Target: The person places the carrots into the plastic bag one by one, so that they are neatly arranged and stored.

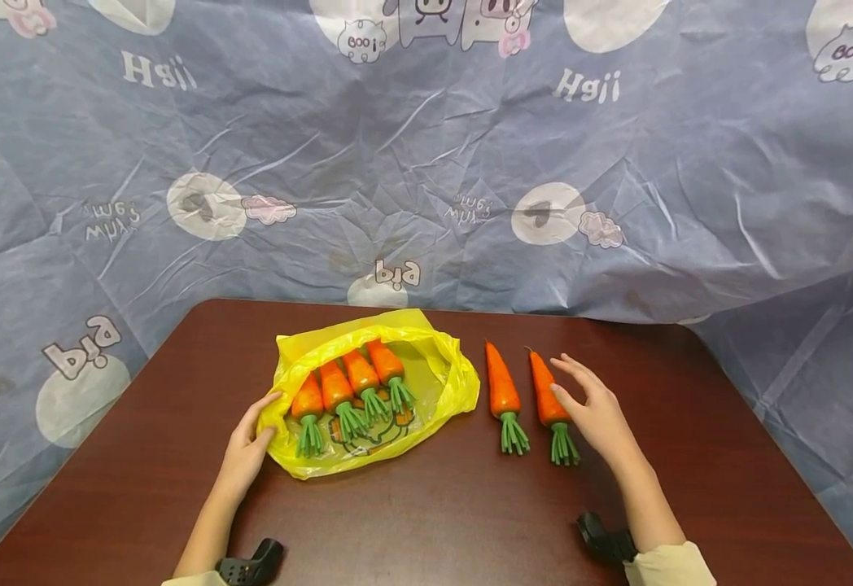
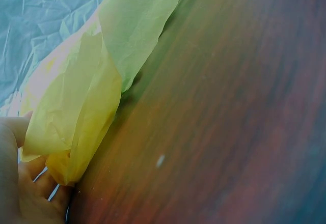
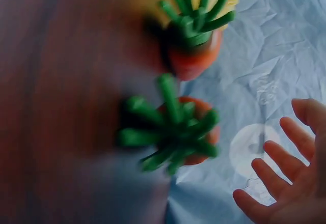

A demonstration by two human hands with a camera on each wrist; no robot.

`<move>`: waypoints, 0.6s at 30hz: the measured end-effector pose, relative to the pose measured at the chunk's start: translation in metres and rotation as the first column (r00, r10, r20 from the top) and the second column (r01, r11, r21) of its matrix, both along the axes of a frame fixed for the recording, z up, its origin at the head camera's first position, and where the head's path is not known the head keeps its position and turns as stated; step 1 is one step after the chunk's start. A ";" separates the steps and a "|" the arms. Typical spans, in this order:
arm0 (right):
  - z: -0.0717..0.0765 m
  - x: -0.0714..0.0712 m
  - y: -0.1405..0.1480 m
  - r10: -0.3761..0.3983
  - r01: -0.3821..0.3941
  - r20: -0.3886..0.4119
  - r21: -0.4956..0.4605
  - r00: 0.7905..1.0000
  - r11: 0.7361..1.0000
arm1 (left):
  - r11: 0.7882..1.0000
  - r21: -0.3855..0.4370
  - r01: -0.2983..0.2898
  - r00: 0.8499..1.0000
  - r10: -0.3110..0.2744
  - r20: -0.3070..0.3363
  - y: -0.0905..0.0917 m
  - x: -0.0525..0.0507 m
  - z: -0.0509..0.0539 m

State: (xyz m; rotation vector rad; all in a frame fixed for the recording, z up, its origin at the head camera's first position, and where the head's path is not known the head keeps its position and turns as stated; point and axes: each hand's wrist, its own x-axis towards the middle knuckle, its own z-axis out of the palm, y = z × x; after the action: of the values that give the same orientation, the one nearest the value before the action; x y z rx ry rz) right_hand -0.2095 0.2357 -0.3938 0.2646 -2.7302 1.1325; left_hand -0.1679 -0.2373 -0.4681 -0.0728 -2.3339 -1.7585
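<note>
A yellow plastic bag [image 1: 463, 382] lies on the table with its mouth facing me. Inside it several orange carrots [image 1: 336, 384] with green stem tops lie side by side. My left hand [image 1: 243, 456] holds the bag's left edge between thumb and fingers; the left wrist view shows the yellow plastic [image 2: 76, 102] between them. To the right of the bag lie two loose carrots, a nearer-to-bag carrot [image 1: 502, 382] and a right-hand carrot [image 1: 544, 391]. Beside the latter hovers my right hand [image 1: 602, 419], fingers spread, holding nothing. In the right wrist view, green stems [image 3: 173, 127] appear beside that hand.
The dark brown table [image 1: 426, 529] carries the bag and carrots. A crumpled blue-grey printed cloth [image 1: 397, 138] hangs behind and around it. Black wrist devices sit on both wrists, the left device [image 1: 251, 563] close above the tabletop.
</note>
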 end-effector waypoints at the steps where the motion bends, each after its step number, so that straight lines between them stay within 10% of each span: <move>1: -0.003 0.001 0.002 0.004 -0.005 0.019 0.012 1.000 1.000 | 1.000 0.000 -0.001 1.000 0.001 0.001 0.000 0.000 0.000; 18: -0.036 0.005 0.015 0.075 -0.081 0.093 0.065 0.993 0.995 | 1.000 -0.012 -0.002 1.000 0.002 -0.016 0.000 0.000 0.000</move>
State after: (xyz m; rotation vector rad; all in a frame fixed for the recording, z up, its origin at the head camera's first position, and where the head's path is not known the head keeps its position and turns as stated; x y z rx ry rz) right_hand -0.2048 0.2502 -0.4295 0.3409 -2.8651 1.0969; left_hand -0.1679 -0.2368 -0.4680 -0.0862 -2.3326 -1.7359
